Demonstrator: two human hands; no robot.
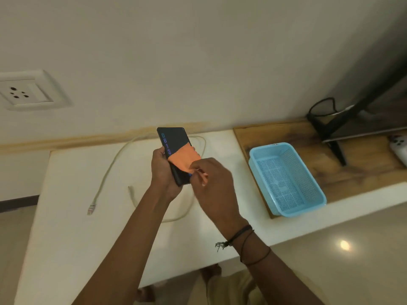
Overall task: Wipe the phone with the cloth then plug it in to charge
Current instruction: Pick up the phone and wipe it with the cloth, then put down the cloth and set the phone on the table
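Note:
My left hand point(163, 170) grips a black phone point(172, 139) by its lower half, above the white counter; the lit screen shows blue digits. An orange cloth point(184, 158) lies across the middle of the screen, and my right hand point(211, 179) pinches it against the phone. A pale charging cable point(110, 172) loops on the counter behind and under my hands, one plug end point(91, 209) lying at the left. A white wall socket point(24, 91) sits on the wall at the far left.
A light blue plastic basket point(286, 179) stands on the counter to the right, partly on a wooden board point(330, 172). A screen's black stand point(334, 139) and black cords occupy the back right. A white controller point(399, 148) lies at the right edge.

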